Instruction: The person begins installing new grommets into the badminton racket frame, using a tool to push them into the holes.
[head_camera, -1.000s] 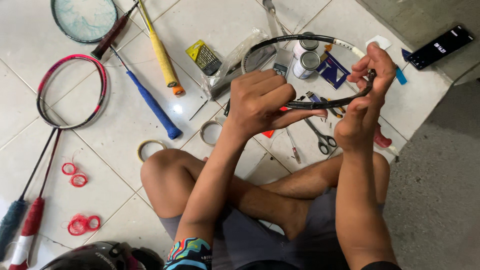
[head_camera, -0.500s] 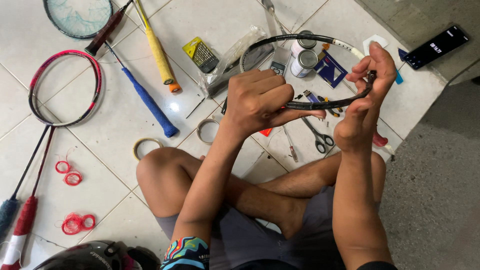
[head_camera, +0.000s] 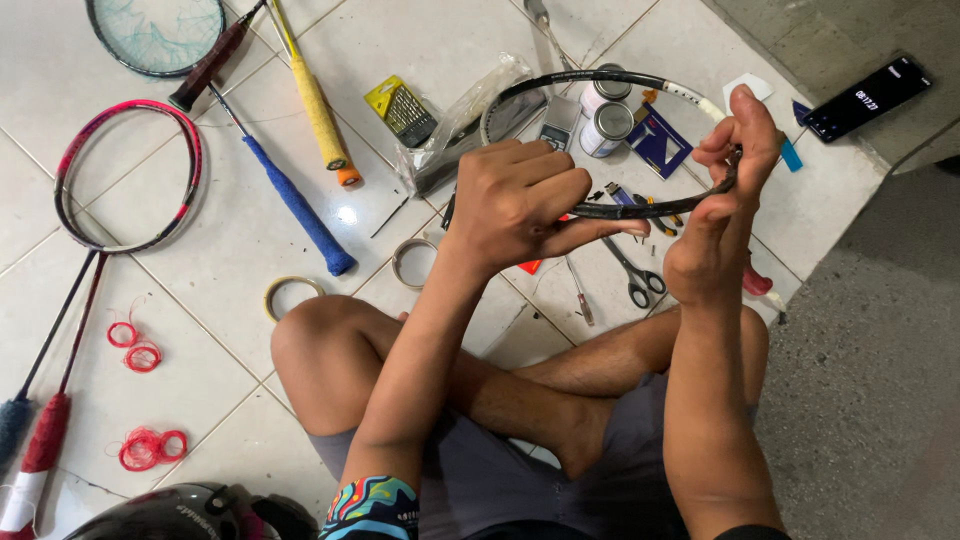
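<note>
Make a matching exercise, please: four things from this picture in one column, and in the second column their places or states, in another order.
Things:
1. black racket frame
2. scissors
3. phone
4. red string coils

Places or states:
A. lying on the tiles beside the red racket's shaft
B. held in both hands
C. at the far right, screen lit
D. on the tiles under the held frame

Pairs: 1-B, 2-D, 3-C, 4-A

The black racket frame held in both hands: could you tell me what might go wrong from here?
The unstrung black racket frame is gripped on its near rim by the left hand and right hand; squeezing could warp or crack it. If it slips, it may hit the two tins or the scissors beneath.
</note>
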